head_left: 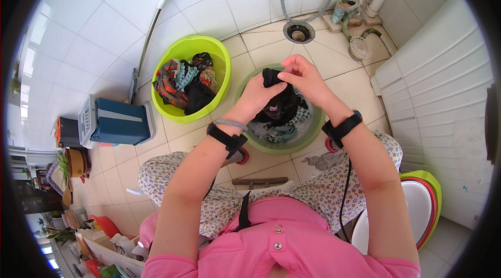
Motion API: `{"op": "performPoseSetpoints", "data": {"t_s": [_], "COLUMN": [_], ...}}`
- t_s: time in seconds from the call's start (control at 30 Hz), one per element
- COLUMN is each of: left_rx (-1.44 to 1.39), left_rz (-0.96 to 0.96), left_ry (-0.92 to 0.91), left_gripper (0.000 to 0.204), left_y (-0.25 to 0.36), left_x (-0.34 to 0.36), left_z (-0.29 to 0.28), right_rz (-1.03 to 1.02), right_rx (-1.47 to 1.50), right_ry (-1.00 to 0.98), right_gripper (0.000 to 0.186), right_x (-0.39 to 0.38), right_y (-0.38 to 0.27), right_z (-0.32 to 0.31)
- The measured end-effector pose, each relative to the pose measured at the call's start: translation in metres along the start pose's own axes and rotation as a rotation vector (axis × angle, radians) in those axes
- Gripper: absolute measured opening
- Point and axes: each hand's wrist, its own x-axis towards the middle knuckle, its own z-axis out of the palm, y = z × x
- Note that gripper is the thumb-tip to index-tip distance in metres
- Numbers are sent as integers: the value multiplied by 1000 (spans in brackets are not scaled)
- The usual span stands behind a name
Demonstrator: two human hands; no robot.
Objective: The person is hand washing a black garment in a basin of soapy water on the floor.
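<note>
Both my hands are closed on a black cloth garment [272, 76] above a green basin [244, 137]. My left hand [260, 93] pinches its left side, and my right hand [303, 79] grips its upper edge with thumb and fingers. The garment hangs down into the basin, where more black fabric lies. Beneath it sits a teal and white patterned cloth [282, 133] in cloudy water. What kind of garment it is, I cannot make out.
Left of the basin stands a lime-green tub [225, 82] of patterned and dark clothes. A blue bin [121, 121] and a mop [156, 14] are farther left. Beyond the basin is a floor drain [299, 33]. A grey rag [322, 161] lies near my right foot; stacked basins [421, 210] lean at right.
</note>
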Motion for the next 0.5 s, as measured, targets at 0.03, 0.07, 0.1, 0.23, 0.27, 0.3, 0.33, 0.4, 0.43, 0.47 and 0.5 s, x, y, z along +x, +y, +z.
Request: {"op": "performPoseSetpoints", "data": {"t_s": [0.03,0.07,0.1,0.23,0.27,0.3,0.33,0.4,0.43,0.47,0.5], "left_rx": [-1,3,8,-101,-127,-154,-171,-205,-238,-268,-267], "left_rz": [0,15,29,-33,-15,5,17,36,55,87,88], "left_ry": [0,75,150,201,210,217,235,241,247,255,258], "left_gripper": [24,21,20,21,22,22,23,23,23,24,24], "left_y": [1,2,6,23,30,34,37,49,52,48,47], "left_x": [-1,-2,-4,-12,-15,-16,-15,-19,-20,-17,-17], "left_z": [0,1,1,-3,-2,-1,-3,-4,-7,-12,-17], "right_rz": [1,10,19,59,32,4,5,-32,-32,66,160], "right_rx": [0,-34,-67,-325,-420,-517,-519,-628,-628,-547,-463], "right_ry": [0,16,31,-111,-110,-108,-108,-48,-50,-31,-15], "right_gripper": [20,25,30,45,42,40,40,33,33,28,23], "right_x": [1,2,3,-4,-8,-11,-11,-5,-3,-1,1], "right_y": [3,6,8,16,17,15,23,38,38,36,29], "right_z": [0,0,1,2,2,0,-5,-12,-14,-18,-18]}}
